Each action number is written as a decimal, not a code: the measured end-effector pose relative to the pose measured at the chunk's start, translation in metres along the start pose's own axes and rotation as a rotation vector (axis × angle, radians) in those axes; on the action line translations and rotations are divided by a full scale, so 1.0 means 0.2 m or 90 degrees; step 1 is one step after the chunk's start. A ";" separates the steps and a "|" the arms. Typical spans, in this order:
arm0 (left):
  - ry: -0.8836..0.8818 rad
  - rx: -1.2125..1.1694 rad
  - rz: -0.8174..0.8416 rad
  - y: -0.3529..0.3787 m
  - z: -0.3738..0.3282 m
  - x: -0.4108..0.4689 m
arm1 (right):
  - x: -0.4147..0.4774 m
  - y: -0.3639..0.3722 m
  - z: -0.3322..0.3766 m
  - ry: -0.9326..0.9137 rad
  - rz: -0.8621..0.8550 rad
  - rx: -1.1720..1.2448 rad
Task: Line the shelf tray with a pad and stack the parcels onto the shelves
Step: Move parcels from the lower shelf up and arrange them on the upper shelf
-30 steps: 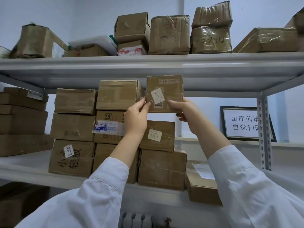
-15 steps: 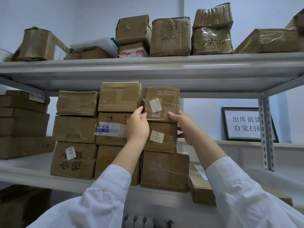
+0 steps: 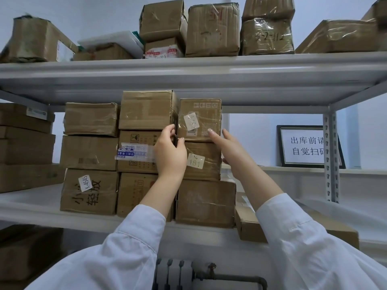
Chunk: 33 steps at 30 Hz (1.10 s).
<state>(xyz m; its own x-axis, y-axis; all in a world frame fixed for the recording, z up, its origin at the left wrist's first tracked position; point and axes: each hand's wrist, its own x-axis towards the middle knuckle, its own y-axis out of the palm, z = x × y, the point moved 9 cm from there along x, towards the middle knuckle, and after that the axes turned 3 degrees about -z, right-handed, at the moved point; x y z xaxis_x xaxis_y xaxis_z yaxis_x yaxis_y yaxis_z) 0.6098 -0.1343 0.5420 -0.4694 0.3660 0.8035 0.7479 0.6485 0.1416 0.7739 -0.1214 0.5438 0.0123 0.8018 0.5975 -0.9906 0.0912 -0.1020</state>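
A small brown parcel (image 3: 201,114) with a white sticker stands on top of the box labelled 181 (image 3: 207,164), the upper box of a stack on the middle shelf (image 3: 31,208). My left hand (image 3: 169,151) has curled fingers and thumb pinching the parcel's lower left edge, in the gap beside the neighbouring box (image 3: 146,110). My right hand (image 3: 226,147) reaches in with straight fingers, the tips touching the parcel's lower right front. No pad or tray lining is visible.
Stacks of brown boxes (image 3: 90,149) fill the middle shelf to the left. More parcels (image 3: 212,30) line the top shelf (image 3: 188,70). A flat box (image 3: 251,231) lies at the lower right, a framed sign (image 3: 303,147) and a steel upright (image 3: 330,155) beyond it.
The small parcel came down from the air onto the 181 box and slid back beside the tall stack. My right hand's fingers have straightened off its edge.
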 end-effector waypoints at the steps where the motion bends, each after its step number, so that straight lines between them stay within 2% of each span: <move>1: 0.024 0.005 -0.019 -0.02 -0.01 -0.01 | -0.01 -0.02 0.00 -0.002 -0.022 0.014; 5: 0.033 -0.028 -0.095 -0.08 -0.02 -0.06 | -0.06 -0.11 0.00 -0.051 -0.130 0.049; 9: -0.021 -0.137 -0.089 -0.08 -0.02 -0.12 | -0.14 -0.17 0.03 -0.122 -0.173 0.084; 16: -0.052 -0.200 -0.073 -0.09 0.00 -0.31 | -0.32 -0.12 -0.08 -0.085 -0.023 0.127; 20: -0.102 -0.280 -0.081 -0.10 0.03 -0.44 | -0.41 -0.09 -0.17 -0.045 0.064 0.081; 26: -0.208 -0.364 -0.088 -0.06 0.11 -0.63 | -0.52 -0.14 -0.32 -0.015 0.068 0.078; 28: -0.254 -0.365 -0.045 -0.02 0.14 -0.70 | -0.56 -0.16 -0.38 -0.015 0.080 0.065; 33: -0.336 -0.342 0.161 0.17 0.14 -0.88 | -0.67 -0.15 -0.54 0.021 0.228 -0.015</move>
<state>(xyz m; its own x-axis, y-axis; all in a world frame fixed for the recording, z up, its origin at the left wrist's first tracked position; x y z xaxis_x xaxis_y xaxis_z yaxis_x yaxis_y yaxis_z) 0.7041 -0.1587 0.3897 -0.3143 0.8143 0.4880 0.9227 0.1411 0.3588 0.8163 -0.1681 0.3799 -0.3307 0.8041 0.4940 -0.9294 -0.1864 -0.3186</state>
